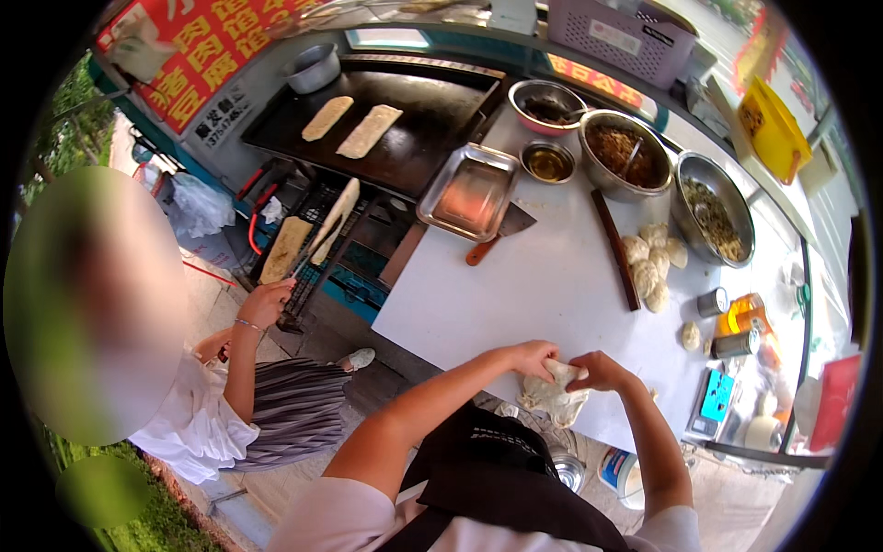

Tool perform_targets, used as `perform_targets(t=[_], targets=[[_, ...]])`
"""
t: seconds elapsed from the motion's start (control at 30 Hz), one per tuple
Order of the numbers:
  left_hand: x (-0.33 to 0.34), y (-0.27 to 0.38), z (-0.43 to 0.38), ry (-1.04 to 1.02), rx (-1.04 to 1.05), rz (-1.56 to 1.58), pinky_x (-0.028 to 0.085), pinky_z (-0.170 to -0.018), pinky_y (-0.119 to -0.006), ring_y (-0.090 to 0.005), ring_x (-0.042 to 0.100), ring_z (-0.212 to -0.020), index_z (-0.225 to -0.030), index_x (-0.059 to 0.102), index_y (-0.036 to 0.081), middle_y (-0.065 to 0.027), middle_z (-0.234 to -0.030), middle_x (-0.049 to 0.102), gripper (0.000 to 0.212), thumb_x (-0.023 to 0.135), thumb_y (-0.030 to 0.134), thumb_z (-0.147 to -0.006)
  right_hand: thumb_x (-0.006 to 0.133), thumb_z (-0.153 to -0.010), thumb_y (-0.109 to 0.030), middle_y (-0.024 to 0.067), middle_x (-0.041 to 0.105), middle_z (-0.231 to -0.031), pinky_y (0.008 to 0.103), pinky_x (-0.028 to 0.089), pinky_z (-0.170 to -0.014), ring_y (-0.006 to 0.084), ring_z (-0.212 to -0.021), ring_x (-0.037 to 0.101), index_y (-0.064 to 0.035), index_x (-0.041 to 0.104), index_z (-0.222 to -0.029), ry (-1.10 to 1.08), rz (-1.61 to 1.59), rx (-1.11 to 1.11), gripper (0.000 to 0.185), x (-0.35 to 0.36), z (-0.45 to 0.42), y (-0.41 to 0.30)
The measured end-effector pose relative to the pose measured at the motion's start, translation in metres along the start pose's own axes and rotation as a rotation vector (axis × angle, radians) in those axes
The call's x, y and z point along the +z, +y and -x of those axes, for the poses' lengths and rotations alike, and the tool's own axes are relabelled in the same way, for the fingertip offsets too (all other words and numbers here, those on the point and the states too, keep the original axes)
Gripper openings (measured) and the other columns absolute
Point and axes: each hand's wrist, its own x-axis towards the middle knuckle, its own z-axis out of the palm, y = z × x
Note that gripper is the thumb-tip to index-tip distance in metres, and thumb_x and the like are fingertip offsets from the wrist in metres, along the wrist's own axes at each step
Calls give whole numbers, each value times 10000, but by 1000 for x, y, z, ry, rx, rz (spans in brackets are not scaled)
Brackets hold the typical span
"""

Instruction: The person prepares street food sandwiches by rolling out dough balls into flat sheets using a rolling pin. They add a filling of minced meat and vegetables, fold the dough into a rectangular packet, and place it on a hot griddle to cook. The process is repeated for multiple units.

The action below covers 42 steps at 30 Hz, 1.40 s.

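Observation:
My left hand (537, 359) and my right hand (599, 371) pinch the far edge of a piece of soft dough (555, 399), which hangs over the near edge of the white worktop (441, 303). Further off on that worktop lie a dark wooden rod (616, 252) and, to its right, several round dough balls (648, 265). A metal scraper with a wooden handle (483, 250) rests beside a rectangular steel tray (469, 193). Steel bowls of fillings (624, 153) stand along the back, with a small bowl of oil (547, 162) among them.
At the left a person (259, 310) holds tongs over a rack with flatbreads (286, 248). Two flatbreads (369, 131) lie on the dark griddle (428, 103) behind. To the right stand metal canisters (735, 343), an oil bottle (748, 314) and a scale (714, 397). A white bucket (629, 483) stands below.

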Motion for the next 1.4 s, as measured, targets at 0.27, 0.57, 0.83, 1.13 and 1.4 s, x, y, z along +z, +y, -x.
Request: perform_targets(t=[0.27,0.57,0.83,1.13,1.4], targets=[[-34,43,-22,-409,-423,502,521,-755,-293,-125,629,-933,-1080,540,80,-25,-980,653,401,817,166,-803,862,-720,-273,58,724,-942,298,522,-781,147,-862,649,-1,700,-1078,-269,-421,143,478,-23,2,10],[-97,140,-32,-199,-169,116,512,-824,-314,-169,647,-993,-1219,527,55,-111,-1052,683,530,808,97,-771,814,-710,-235,125,721,-889,355,530,-752,250,-802,683,-56,716,-1029,301,-89,119,379,-90,53,-51],[41,54,54,407,444,-402,533,-823,-346,-261,667,-965,-1085,640,52,-103,-1059,693,342,768,57,-768,787,-712,-126,61,671,-984,387,513,-849,285,-984,604,-75,638,-1063,853,188,-130,384,87,55,-35],[-2,33,-17,684,-140,-142,519,-636,-381,-264,639,-673,-914,609,24,-99,-825,660,169,731,105,-830,749,-789,-168,109,543,-1279,424,409,-964,306,-1167,504,-114,582,-1266,1312,422,204,508,-39,-51,54],[-11,35,-46,403,-221,-232,507,-605,-324,-205,610,-622,-967,638,22,-87,-741,649,268,787,140,-777,645,-802,-16,94,611,-1087,420,429,-907,312,-1032,548,-125,602,-1249,1276,428,329,463,-70,-89,93]])
